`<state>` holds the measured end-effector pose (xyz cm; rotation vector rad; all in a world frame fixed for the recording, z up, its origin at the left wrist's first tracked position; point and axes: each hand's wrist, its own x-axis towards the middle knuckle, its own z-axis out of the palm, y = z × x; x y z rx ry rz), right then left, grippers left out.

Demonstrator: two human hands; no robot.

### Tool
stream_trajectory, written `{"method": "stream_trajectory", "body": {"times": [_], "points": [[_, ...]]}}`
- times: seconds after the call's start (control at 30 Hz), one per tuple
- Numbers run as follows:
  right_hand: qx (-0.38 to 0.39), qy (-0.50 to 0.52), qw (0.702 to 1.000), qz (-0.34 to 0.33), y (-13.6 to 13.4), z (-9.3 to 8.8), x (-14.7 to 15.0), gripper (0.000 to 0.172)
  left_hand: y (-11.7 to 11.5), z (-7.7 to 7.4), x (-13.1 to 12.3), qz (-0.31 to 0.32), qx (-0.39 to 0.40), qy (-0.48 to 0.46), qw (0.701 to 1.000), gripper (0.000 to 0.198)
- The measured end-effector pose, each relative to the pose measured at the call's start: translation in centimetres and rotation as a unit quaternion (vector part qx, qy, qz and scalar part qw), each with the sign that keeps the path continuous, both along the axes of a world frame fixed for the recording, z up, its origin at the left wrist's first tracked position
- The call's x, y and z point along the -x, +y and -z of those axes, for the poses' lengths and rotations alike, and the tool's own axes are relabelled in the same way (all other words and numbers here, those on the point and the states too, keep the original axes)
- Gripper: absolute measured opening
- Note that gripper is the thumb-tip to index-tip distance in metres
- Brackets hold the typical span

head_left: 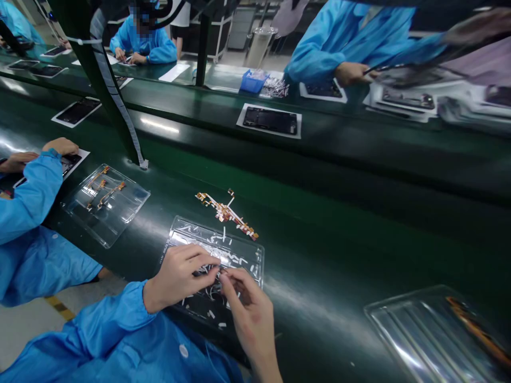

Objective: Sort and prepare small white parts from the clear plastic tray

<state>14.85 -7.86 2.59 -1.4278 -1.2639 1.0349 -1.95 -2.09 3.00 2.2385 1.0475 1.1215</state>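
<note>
White strips (238, 259) littered the clear plastic tray (256, 255) where left hand (184, 274) and right hand (253, 311) pinched something indistinct a slip could lose.

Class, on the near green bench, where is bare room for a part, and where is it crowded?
The largest free patch of bench lies between the middle tray and the ribbed tray at right. A smaller one lies between the left tray and the strip pile. Crowded: the middle tray, where the left hand and right hand meet over white scraps.
</note>
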Motion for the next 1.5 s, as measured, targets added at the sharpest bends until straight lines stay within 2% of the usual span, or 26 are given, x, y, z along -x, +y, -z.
{"method": "stream_trajectory", "body": {"times": [0.23, 0.43, 0.53, 0.7, 0.83, 0.97, 1.07, 1.17, 1.23, 1.33, 1.43, 1.5], "points": [[-0.011, -0.035, 0.999, -0.034, 0.2, -1.0, -0.1, 0.018, 0.2, -0.1, 0.3, 0.021, 0.0, 0.039, 0.999, 0.009], [-0.004, -0.031, 0.996, -0.088, 0.1, -0.8, -0.2, 0.019, 0.9, -0.2, 0.9, 0.105, 0.024, 0.09, 0.99, 0.007], [-0.003, -0.026, 0.995, -0.092, 0.0, -0.6, -0.1, 0.019, 0.9, -0.1, 0.7, 0.101, 0.033, 0.078, 0.991, 0.006], [-0.008, -0.039, 0.997, -0.062, -0.4, -0.5, 0.3, 0.02, 1.3, -0.1, 0.8, 0.066, 0.038, 0.044, 0.996, 0.008], [0.013, -0.031, 0.999, -0.041, -0.5, 0.0, 0.1, 0.023, 1.8, -0.5, 1.8, 0.048, 0.106, 0.039, 0.992, 0.011], [0.029, -0.005, 0.998, -0.061, -0.1, 0.4, -0.4, 0.022, 1.5, -0.9, 2.0, 0.103, 0.201, -0.003, 0.974, 0.014], [0.033, 0.026, 0.997, -0.066, 0.2, 0.6, -0.4, 0.02, 1.1, -0.9, 1.6, 0.105, 0.209, -0.024, 0.972, 0.005], [0.065, 0.082, 0.993, -0.054, 0.4, 0.6, -0.4, 0.021, 1.0, -0.8, 1.3, 0.083, 0.22, -0.03, 0.971, 0.007], [0.095, 0.112, 0.988, -0.041, 0.6, 0.6, -0.5, 0.024, 0.9, -0.6, 1.4, 0.052, 0.201, -0.029, 0.978, 0.012], [0.123, 0.136, 0.983, -0.032, 0.8, 0.5, -0.7, 0.028, 0.5, -0.2, 1.8, 0.012, 0.076, 0.003, 0.997, 0.023], [0.132, 0.154, 0.978, -0.037, 0.9, 0.5, -0.7, 0.032, 0.1, 0.1, 1.8, 0.034, -0.07, 0.093, 0.993, 0.018], [0.132, 0.158, 0.978, -0.037, 0.9, 0.4, -0.7, 0.032, 0.0, 0.0, 1.7, 0.046, -0.122, 0.143, 0.981, 0.016]]}}
